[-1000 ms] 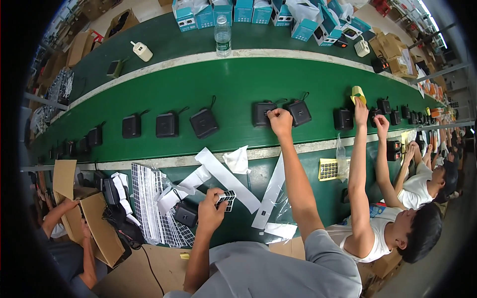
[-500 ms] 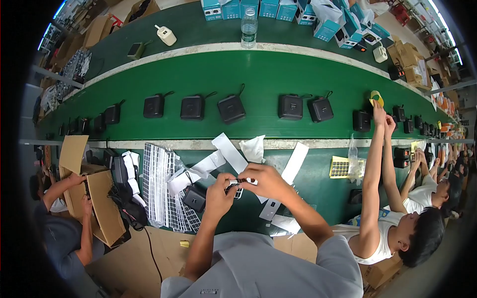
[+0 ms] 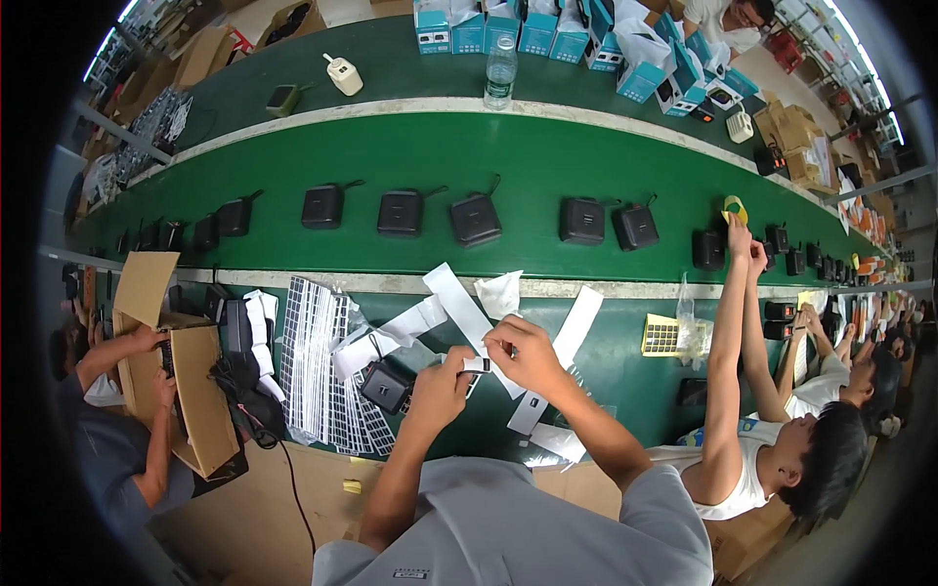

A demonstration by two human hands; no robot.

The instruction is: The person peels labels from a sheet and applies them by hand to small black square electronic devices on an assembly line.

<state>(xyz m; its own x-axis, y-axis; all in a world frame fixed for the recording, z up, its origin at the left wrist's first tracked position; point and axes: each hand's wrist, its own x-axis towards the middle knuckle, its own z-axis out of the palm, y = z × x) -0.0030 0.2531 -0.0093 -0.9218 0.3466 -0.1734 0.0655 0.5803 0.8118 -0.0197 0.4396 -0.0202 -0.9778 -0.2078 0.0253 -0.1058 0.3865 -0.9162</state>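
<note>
My left hand (image 3: pixel 440 393) is closed around a small white piece with a dark part (image 3: pixel 476 364), held above the bench. Just right of it, my right hand (image 3: pixel 528 354) is raised with thumb and fingertips pinched. Whatever may be between those fingertips is too small to make out. A black boxy device with a strap (image 3: pixel 387 387) lies on the bench beside my left hand. Beyond both hands lie long white strips (image 3: pixel 452 298). Near my right forearm rests a white strip with a dark rectangle (image 3: pixel 529 413).
Sheets of white labels (image 3: pixel 311 376) spread out at left, near black cables (image 3: pixel 256 400). Black devices (image 3: pixel 476 219) stand along the green belt (image 3: pixel 371 137). One co-worker at left reaches into a cardboard box (image 3: pixel 200 400); another at right holds a yellow roll (image 3: pixel 735 209).
My right hand has come away from the small white piece and lifted slightly. My left hand keeps hold of it. A person has come into view at the far upper right.
</note>
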